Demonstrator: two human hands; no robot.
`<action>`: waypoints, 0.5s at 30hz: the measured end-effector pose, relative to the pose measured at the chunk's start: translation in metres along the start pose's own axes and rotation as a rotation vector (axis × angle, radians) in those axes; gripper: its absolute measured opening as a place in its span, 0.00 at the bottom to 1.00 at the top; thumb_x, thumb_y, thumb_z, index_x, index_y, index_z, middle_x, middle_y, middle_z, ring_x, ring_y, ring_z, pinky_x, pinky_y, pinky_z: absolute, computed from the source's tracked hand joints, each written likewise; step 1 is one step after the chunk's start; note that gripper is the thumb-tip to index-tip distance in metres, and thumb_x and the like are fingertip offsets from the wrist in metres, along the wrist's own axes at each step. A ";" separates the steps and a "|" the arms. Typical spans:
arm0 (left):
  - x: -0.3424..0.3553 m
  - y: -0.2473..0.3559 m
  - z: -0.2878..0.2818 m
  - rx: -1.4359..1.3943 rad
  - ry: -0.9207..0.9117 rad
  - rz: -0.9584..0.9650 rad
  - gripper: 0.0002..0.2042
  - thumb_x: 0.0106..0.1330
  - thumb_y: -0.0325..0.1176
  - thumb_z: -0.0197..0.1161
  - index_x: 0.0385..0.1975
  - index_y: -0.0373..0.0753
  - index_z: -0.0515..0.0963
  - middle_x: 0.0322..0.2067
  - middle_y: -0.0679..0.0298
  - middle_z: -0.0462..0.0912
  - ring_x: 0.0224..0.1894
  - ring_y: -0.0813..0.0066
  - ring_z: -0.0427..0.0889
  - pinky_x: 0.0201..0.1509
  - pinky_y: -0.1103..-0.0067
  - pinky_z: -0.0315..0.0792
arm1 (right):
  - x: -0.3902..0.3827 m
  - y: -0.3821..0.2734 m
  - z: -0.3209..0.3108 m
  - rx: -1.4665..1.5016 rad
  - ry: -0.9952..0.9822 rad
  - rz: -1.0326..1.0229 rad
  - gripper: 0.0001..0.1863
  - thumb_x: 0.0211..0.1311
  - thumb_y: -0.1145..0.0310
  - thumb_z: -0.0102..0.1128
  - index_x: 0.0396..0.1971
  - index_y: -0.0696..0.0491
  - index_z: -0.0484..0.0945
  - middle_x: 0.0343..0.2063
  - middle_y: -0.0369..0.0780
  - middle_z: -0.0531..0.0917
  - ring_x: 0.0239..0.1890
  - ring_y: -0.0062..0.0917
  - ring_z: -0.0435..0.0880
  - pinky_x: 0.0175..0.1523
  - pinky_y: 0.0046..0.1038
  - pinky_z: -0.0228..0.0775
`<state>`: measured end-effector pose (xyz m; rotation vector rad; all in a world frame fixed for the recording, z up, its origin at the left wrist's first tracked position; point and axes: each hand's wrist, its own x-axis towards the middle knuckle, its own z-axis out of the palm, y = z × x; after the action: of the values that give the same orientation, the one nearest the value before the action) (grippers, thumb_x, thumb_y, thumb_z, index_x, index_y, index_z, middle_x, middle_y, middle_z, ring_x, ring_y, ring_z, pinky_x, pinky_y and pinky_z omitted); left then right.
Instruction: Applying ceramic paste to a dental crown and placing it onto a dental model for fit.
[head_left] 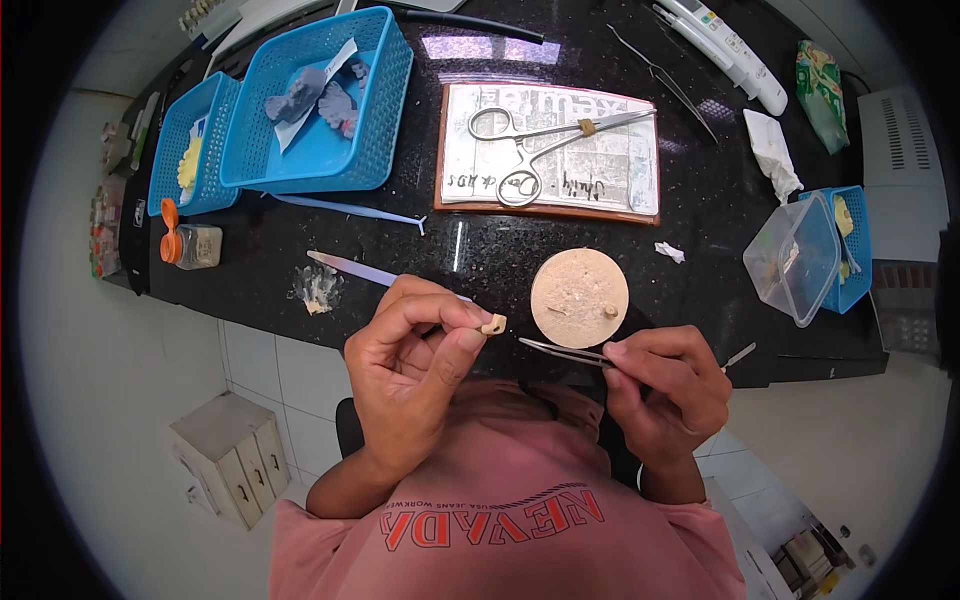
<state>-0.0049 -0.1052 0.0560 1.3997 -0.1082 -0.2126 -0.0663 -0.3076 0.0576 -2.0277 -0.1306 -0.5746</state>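
Note:
My left hand pinches a small beige block between thumb and fingertips. A dark hole shows in the block's face. My right hand grips a pair of metal tweezers, whose tips point left toward the block and stay apart from it. Just beyond the tweezers lies a round beige disc with a small beige piece on top. Behind my left hand a pale, lilac-tinted stick-like tool rests on the black table, partly hidden by the hand.
Scissor-handled forceps lie on a paper-covered board, with a brown piece at their jaws. Blue baskets stand far left. An orange-capped jar is near a pale smear. A clear plastic box sits at right.

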 end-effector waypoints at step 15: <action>-0.003 0.002 0.004 0.014 0.009 0.024 0.02 0.63 0.21 0.62 0.31 0.31 0.76 0.34 0.60 0.73 0.38 0.74 0.79 0.49 0.71 0.81 | -0.001 0.000 0.002 -0.022 -0.061 0.060 0.15 0.42 0.85 0.69 0.34 0.57 0.86 0.28 0.42 0.84 0.26 0.20 0.82 0.29 0.18 0.72</action>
<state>-0.0082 -0.1078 0.0586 1.4125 -0.1196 -0.1857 -0.0666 -0.3058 0.0567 -2.0642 -0.1008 -0.4786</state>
